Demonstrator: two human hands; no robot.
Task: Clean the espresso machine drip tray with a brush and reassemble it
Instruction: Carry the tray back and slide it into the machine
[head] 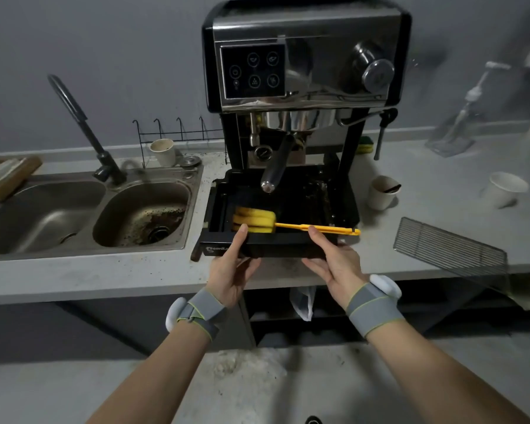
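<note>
At the bench's left end the sink [141,215] is stained brown. The left hand [230,270] grips the tray's [276,246] front wall, thumb on the rim; the right hand [334,264] does likewise, its fingers hidden beneath. The tray overhangs the bench's front edge below the machine [306,56]. The brush [266,223] lies inside, its handle over the right rim. The grate [450,249] overhangs the edge at right.
</note>
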